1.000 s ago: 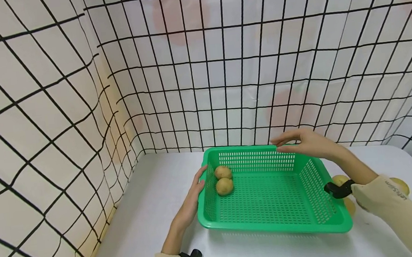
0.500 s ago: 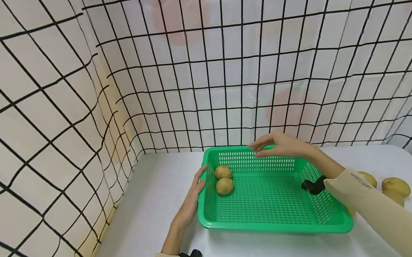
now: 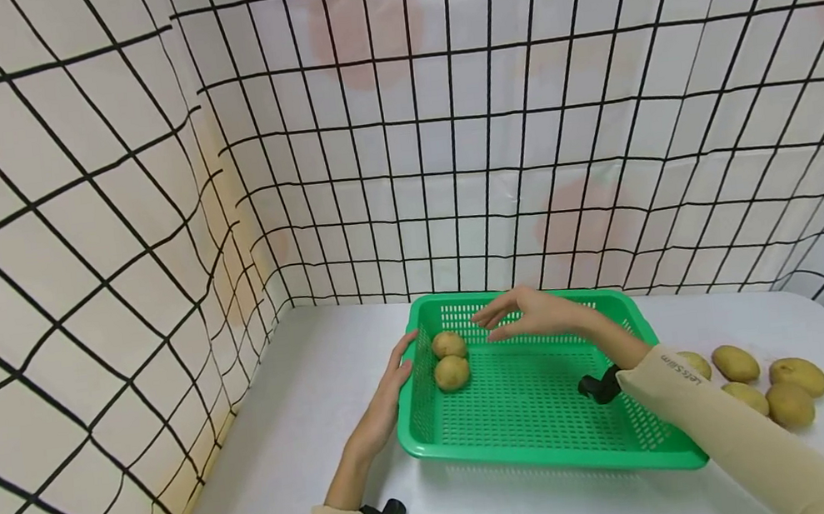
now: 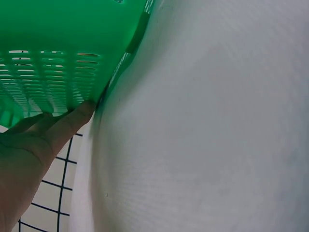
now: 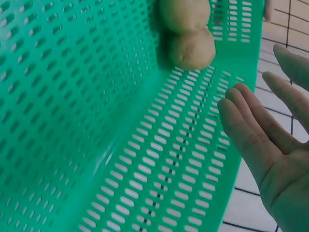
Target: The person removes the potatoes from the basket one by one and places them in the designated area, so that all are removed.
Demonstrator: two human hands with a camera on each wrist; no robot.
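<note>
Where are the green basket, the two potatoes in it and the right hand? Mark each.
green basket [image 3: 546, 453], head view, near rim.
two potatoes [image 3: 452, 372], head view, nearer potato's top.
right hand [image 3: 531, 316], head view, back of hand.

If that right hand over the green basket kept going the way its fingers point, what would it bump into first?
Probably the farther potato of the two in the basket. The right hand, open, points left toward them, though its height above them is unclear.

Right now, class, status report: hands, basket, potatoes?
Left hand flat against green basket wall. Right hand open above two potatoes inside. Five more potatoes on table, right of basket.
</note>
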